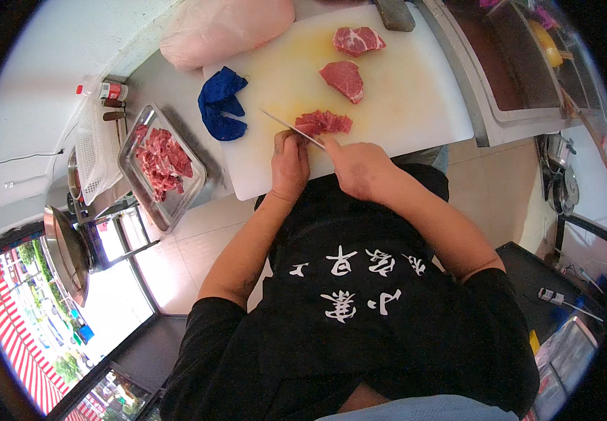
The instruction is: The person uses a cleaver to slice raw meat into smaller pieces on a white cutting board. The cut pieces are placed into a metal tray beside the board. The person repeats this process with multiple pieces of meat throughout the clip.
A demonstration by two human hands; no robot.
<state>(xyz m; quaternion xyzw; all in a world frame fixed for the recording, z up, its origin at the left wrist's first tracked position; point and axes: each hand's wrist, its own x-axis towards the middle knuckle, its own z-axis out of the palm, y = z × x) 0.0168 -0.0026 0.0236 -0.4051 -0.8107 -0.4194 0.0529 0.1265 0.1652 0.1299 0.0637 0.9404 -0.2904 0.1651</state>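
Note:
My right hand (361, 167) grips a knife (287, 126), whose narrow blade points up and left across the near side of a white cutting board (414, 89). Along the blade's far side lies a row of sliced red meat (329, 122). The fingertips of my left hand (291, 160) are bent down close to the blade at the left end of that row; whether they press on meat is hidden. Farther back on the board are a plain red slab of meat (343, 80) and a white-marbled slab (358, 40).
A crumpled blue cloth (222, 105) lies at the board's left edge. Beyond it stands a metal tray (193, 179) of cut meat (164, 160). A large bagged pale piece (229, 31) rests at the back. A dark flat block (395, 14) lies at the far right edge.

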